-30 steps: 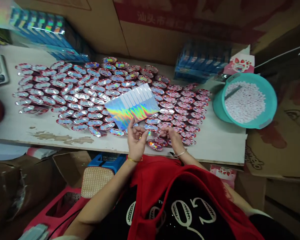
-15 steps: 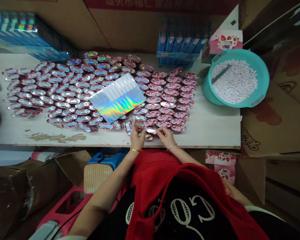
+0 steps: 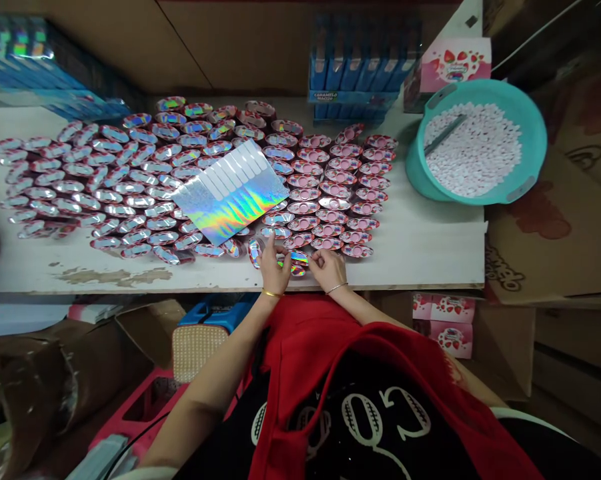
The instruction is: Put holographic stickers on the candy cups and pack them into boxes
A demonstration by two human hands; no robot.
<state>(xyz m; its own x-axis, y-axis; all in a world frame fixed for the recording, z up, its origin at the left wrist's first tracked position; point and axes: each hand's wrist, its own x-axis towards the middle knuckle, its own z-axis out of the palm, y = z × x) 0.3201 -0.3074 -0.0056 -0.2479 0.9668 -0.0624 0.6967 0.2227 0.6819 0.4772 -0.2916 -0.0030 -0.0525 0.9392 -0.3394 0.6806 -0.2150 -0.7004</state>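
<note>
Left hand (image 3: 275, 268) and right hand (image 3: 329, 269), drawn slightly closer together, line up what appears to be a pinched shiny strip (image 3: 299, 257) beside a pack (image 3: 298, 271) on the desk (image 3: 430, 247).

Far right of my right hand (image 3: 330, 269) is a big green bucket (image 3: 535, 143) with little white bits (image 3: 473, 150), and a pink strawberry box (image 3: 455, 63) behind it. Blue packs (image 3: 353, 73) stand up past that hand.
</note>
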